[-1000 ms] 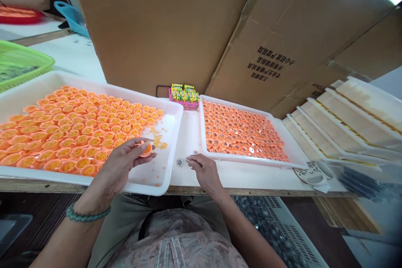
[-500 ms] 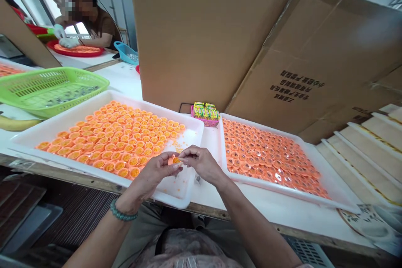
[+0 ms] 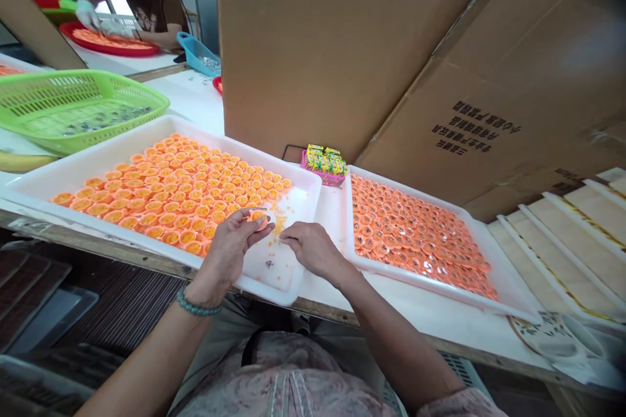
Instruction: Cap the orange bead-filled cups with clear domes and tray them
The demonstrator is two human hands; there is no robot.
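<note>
My left hand (image 3: 229, 240), with a beaded bracelet at the wrist, pinches a small round orange plastic cup (image 3: 258, 216) between thumb and fingers. To its right, apart from the cup, my right hand (image 3: 313, 249) has its thumb and forefinger pressed together; whatever sits in the tips is too small to make out. Both hands are over the right end of a white tray (image 3: 303, 199). Rows of similar orange cups (image 3: 171, 199) with yellow-orange insides fill most of that tray. Yellow crumbs (image 3: 280, 221) and a small dark bit (image 3: 268, 264) lie on its bare floor.
A second white tray (image 3: 518, 306) on the right holds orange pieces with dark centres. Behind stand a pink basket (image 3: 328, 177) of small yellow packets and a tall cardboard wall (image 3: 342, 45). A green basket (image 3: 98, 127) is left. A gloved co-worker (image 3: 161, 6) sits beyond.
My right hand has drawn away from the orange cup, leaving a gap between the hands. My left hand has shifted slightly left and up with the cup. The camera view has tilted a little.
</note>
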